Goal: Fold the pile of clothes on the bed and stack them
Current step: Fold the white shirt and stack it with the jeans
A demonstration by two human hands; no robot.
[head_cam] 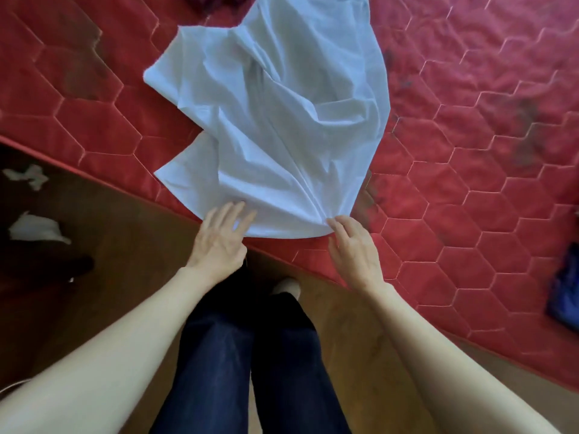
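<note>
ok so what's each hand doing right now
left hand: open, fingers spread on the white garment hem.
right hand: open, fingertips at the hem, not clearly gripping.

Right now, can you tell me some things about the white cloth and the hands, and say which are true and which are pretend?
1. The white cloth lies on a red quilted bed. True.
2. The cloth is neatly folded. False: it is crumpled and spread out.
3. Both hands are at the cloth's near edge. True: left hand, right hand.
4. The bed cover has a striped pattern. False: it is stitched in hexagons.
5. Something blue lies at the bed's right edge. True.
</note>
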